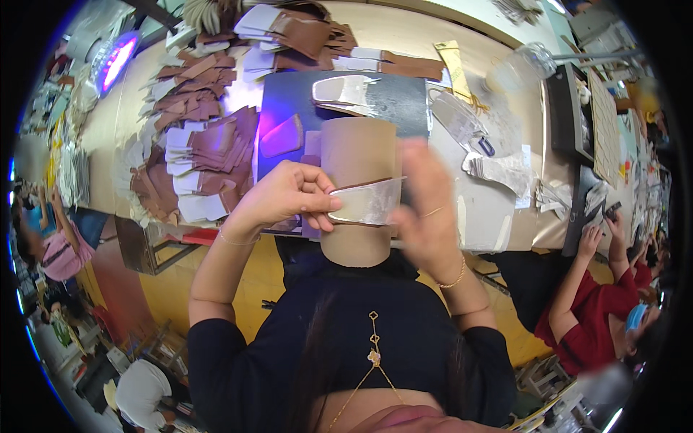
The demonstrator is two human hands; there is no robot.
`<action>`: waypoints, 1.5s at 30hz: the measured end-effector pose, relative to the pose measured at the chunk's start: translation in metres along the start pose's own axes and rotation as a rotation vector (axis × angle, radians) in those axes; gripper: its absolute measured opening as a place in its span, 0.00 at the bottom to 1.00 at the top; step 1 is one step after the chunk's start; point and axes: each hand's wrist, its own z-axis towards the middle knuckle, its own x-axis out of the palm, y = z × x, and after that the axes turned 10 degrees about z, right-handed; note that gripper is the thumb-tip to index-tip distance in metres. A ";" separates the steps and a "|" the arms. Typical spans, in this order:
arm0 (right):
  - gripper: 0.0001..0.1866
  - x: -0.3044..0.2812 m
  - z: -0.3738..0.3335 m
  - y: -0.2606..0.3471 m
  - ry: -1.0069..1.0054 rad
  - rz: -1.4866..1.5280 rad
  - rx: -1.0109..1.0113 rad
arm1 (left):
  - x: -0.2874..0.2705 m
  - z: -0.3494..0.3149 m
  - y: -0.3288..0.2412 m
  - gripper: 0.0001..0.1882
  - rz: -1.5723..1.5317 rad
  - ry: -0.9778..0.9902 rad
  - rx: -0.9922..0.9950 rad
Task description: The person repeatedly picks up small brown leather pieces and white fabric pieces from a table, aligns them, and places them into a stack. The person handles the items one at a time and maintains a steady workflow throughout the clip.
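A tan, rounded cylinder-like form [359, 148] stands out from the near edge of the work table. Across it lies a whitish, slightly see-through panel [367, 203], with a thin brown edge showing along its far and near sides. My left hand [302, 196] pinches the panel's narrow left end between thumb and fingers. At the panel's right end is my right hand [432, 213], smeared by motion, so its grip cannot be made out. Beyond the form, a stack of pale shaped pieces [345, 92] rests on a dark board [411, 97].
Piles of brown and white cut pieces [209, 148] cover the table's left side, with more [299, 36] at the back. A lit lamp [119, 63] stands far left. Pale scraps [498, 169] and a dark tray [570, 108] lie right. A co-worker in red [599, 317] sits at the right.
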 end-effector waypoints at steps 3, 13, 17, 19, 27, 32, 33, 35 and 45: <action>0.39 0.020 0.004 0.024 0.529 -0.037 -0.182 | -0.001 0.002 0.002 0.08 0.083 -0.027 0.061; 0.44 0.039 -0.022 -0.010 0.120 0.373 0.057 | -0.005 0.005 0.007 0.08 -0.025 0.025 -0.009; 0.45 0.031 -0.032 -0.015 0.095 0.783 0.272 | -0.006 0.005 0.000 0.08 0.065 0.035 -0.035; 0.45 0.024 -0.034 -0.025 0.088 0.822 0.396 | -0.009 0.005 -0.003 0.08 0.088 0.090 -0.007; 0.27 -0.029 -0.007 -0.110 -0.187 -0.542 0.356 | -0.076 0.064 -0.034 0.12 0.167 -0.263 0.355; 0.21 -0.032 0.000 -0.144 -0.158 -0.960 0.346 | -0.109 0.102 -0.039 0.16 0.381 -0.351 0.135; 0.19 -0.031 -0.002 -0.146 -0.161 -1.022 0.296 | -0.109 0.100 -0.034 0.15 0.493 -0.446 0.174; 0.18 -0.030 -0.003 -0.149 -0.141 -1.066 0.291 | -0.104 0.087 -0.022 0.16 0.653 -0.669 0.220; 0.19 -0.030 -0.007 -0.153 -0.112 -1.000 0.187 | -0.006 0.024 0.089 0.27 0.887 -0.876 0.204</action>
